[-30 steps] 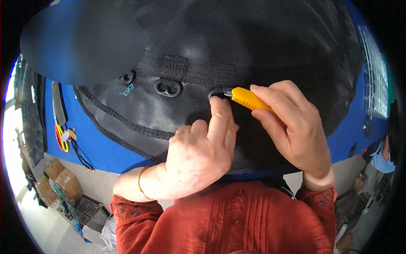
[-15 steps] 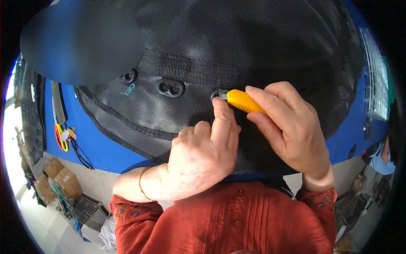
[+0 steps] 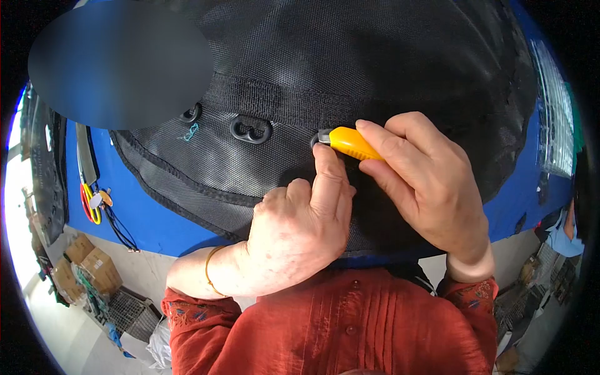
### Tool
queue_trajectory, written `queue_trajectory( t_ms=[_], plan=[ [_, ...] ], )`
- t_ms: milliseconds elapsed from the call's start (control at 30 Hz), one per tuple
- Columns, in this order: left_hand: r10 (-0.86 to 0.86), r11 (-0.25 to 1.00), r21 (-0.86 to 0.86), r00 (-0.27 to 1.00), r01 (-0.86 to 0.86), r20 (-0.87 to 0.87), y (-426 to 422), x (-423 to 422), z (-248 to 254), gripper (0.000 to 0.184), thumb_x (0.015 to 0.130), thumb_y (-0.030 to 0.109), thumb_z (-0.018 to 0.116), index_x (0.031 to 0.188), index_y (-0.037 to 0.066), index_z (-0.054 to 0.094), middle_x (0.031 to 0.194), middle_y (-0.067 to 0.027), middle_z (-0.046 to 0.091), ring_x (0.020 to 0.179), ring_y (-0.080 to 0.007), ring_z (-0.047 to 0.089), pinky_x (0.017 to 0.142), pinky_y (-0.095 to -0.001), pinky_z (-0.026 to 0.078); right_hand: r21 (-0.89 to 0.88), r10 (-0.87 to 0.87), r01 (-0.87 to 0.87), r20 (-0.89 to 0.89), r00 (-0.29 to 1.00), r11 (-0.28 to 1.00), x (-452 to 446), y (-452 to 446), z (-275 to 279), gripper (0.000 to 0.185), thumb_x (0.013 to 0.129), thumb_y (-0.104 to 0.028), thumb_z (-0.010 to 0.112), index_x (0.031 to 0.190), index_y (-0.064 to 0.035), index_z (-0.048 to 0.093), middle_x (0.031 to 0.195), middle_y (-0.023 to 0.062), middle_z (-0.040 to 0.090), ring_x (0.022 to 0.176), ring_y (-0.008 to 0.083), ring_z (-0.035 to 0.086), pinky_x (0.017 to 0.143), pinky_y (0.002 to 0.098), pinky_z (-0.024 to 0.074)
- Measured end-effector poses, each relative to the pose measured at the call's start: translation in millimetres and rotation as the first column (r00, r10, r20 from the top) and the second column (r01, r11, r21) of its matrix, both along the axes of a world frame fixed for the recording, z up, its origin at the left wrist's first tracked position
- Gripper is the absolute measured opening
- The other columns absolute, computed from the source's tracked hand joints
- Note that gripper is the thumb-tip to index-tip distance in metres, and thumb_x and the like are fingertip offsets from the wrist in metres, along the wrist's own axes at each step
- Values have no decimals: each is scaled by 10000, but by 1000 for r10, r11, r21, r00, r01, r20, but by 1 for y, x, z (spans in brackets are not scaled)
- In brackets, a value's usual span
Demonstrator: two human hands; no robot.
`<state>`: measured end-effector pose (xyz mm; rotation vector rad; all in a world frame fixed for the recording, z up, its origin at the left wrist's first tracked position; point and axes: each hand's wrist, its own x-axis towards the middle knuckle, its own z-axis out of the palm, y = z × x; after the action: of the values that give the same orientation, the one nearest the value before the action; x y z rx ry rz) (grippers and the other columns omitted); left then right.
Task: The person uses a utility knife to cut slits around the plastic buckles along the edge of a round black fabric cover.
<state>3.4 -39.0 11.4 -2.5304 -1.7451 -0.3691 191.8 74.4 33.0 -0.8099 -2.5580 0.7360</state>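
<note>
My right hand [image 3: 419, 165] is closed round a yellow utility knife [image 3: 353, 143] whose metal tip points left, over a black ring-shaped fitting [image 3: 314, 140]. Just below that fitting, the stretched index finger of my left hand [image 3: 300, 219] presses on the black mesh fabric [image 3: 294, 56]; its other fingers are folded, and anything under them is hidden. A black fitting with a double-lobed opening [image 3: 250, 129] sits on the fabric further left, near a tangle of light-blue thread [image 3: 190, 132]. Part of another black ring [image 3: 192, 112] shows beyond it.
The fabric lies over a blue table [image 3: 150, 219]. Scissors with red and yellow handles [image 3: 91, 203] and a dark cord [image 3: 122, 231] lie at the left. Cardboard boxes [image 3: 100, 272] and a wire basket [image 3: 131, 312] stand on the floor. A blurred oval covers the upper left.
The yellow knife and my right hand have moved left, bringing the metal tip over the ring fitting. My left index fingertip has shifted slightly right, while its other fingers remain folded.
</note>
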Motion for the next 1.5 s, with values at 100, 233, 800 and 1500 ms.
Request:
queue_trajectory(
  t_ms=[100, 233, 800, 1500],
  plan=[
    [3, 1000, 1, 1000, -3, 14, 0, 0, -1, 296, 949, 156, 752, 1100, -98, 750, 1259, -343, 686, 575, -126, 492, 404, -275, 440, 1, 2, -2, 8, 1000, 1000, -1, 0, 0, 411, 918, -47, 821, 1318, -19, 731, 1052, 123, 647, 825, 286, 690, 709, 378, 570],
    [19, 1000, -8, 1000, -18, 21, 0, 1, 0, 287, 942, 133, 749, 1097, -108, 744, 1259, -348, 686, 564, -129, 501, 402, -281, 445, -27, -48, 49, 36, 998, 998, -4, -12, 3, 428, 915, -27, 819, 1330, -7, 718, 1055, 130, 640, 828, 295, 689, 709, 383, 569],
    [23, 1000, -3, 1000, -23, 21, 0, 0, 1, 314, 915, 124, 764, 1101, -127, 739, 1227, -324, 708, 522, -119, 496, 398, -283, 455, 47, -86, 81, 131, 988, 996, -3, -26, 8, 452, 903, -7, 815, 1334, 47, 687, 1075, 152, 635, 890, 314, 698, 743, 394, 587],
    [44, 996, -70, 998, -46, -34, -2, -1, 8, 440, 926, 203, 801, 1253, -85, 737, 1279, -255, 711, 570, -119, 585, 464, -280, 510, 42, -116, 110, 200, 973, 993, 6, -30, 12, 474, 891, 2, 835, 1337, 58, 684, 1081, 160, 631, 903, 315, 702, 757, 383, 607]
  ],
)
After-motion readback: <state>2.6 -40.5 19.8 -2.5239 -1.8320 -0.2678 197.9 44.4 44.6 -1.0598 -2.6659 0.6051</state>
